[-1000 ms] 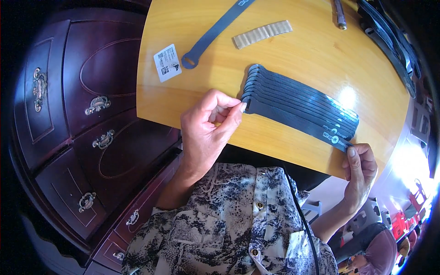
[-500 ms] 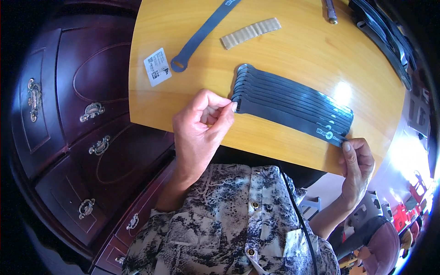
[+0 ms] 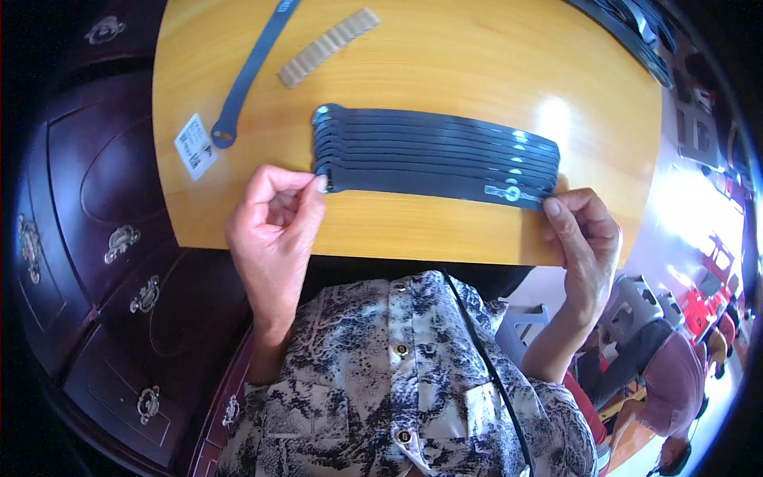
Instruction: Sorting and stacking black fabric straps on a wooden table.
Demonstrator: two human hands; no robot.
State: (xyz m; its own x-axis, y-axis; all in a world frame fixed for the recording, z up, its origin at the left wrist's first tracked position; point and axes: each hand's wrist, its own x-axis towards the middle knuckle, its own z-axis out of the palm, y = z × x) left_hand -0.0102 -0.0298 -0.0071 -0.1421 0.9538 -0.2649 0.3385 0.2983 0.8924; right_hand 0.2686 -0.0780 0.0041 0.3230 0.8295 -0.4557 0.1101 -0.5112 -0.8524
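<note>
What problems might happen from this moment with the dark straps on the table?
The dark straps overlap in a staggered row, so pulling the nearest strap, pinched at its ends by the left hand and right hand, might disturb the others. The row lies near the front edge of the table, so a loose strap might slip off.

A dark wooden cabinet (image 3: 111, 294) stands at left, a grey stool (image 3: 633, 310) and a mauve-shirted person (image 3: 672, 378) at right

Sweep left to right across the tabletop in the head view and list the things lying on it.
White label, loose dark strap, tan corrugated strip, fanned dark straps, dark bundle.
</note>
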